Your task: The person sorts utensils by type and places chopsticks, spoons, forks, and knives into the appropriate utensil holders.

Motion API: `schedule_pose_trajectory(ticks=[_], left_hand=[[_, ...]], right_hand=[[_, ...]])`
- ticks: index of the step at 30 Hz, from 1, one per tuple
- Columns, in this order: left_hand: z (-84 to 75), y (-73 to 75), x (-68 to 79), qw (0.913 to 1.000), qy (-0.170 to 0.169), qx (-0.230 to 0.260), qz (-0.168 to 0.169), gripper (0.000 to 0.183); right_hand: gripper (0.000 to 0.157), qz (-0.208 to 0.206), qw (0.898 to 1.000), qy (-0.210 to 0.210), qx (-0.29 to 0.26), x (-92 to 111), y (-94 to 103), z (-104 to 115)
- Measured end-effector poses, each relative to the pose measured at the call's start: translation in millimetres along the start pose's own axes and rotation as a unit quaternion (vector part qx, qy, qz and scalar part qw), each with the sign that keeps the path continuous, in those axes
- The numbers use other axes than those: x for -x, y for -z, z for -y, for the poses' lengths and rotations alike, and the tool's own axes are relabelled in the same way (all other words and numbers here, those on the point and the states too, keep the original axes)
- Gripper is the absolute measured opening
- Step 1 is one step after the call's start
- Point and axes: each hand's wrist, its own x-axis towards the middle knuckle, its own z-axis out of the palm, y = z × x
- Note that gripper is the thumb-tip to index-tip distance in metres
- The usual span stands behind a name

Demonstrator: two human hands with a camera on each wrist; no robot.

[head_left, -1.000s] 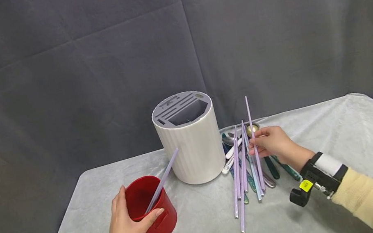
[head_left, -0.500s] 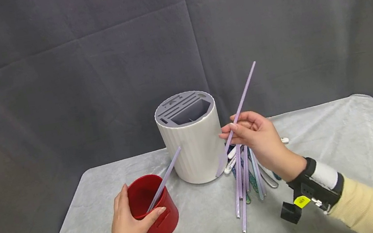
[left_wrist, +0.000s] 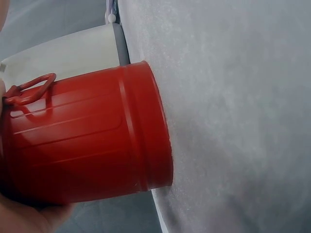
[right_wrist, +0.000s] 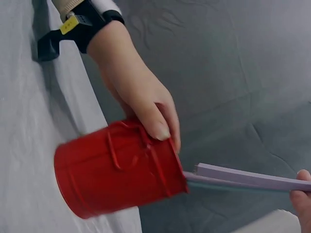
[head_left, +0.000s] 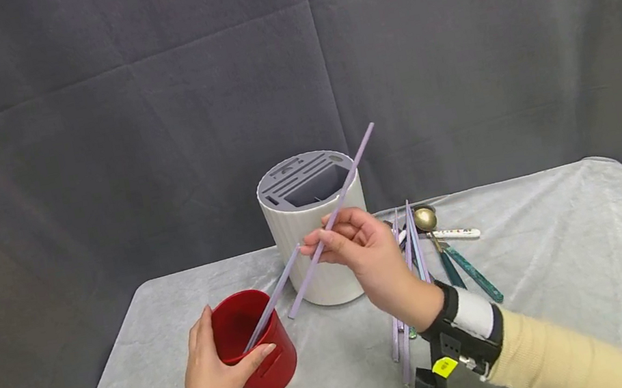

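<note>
My left hand (head_left: 211, 371) grips a small red bucket (head_left: 279, 366) at its rim, thumb along the front. The bucket stands on the cloth-covered table; its moulded side and small wire handle (left_wrist: 41, 90) show in the left wrist view. A lilac chopstick (head_left: 273, 299) leans inside it, its upper end out over the right rim. Between thumb and fingers, my right hand (head_left: 368, 256) pinches another lilac chopstick (head_left: 342, 195), slanted with its lower end to the left. In the right wrist view that held chopstick's end (right_wrist: 201, 169) is just off the bucket's mouth.
A white ribbed utensil holder (head_left: 288, 239) with a grey slotted top stands behind my right hand. To the right lies a heap of lilac chopsticks (head_left: 414, 238), a gold-coloured spoon (head_left: 425, 219), green-handled cutlery (head_left: 475, 272) and a white handle (head_left: 458, 234). A grey curtain (head_left: 152, 145) hangs behind.
My right hand has lifted the chopstick from the heap and carried it left, in front of the white holder, tilting it. The left hand and bucket have stayed in place.
</note>
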Motion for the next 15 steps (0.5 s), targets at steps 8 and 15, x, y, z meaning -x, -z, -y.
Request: schedule_pose_trajectory(ticks=[8,15], left_hand=[[0.7,-0.9,0.3,1.0,-0.003,0.002,-0.006,0.104],[1.8,-0.9,-0.1,0.9999,-0.011,-0.001,-0.013,0.104]], right_hand=[[0.026,0.009,1.0,0.02,-0.004,5.3,-18.8,-22.4],[0.024,-0.007,1.0,0.021,-0.001,5.9,-23.8,-33.9]])
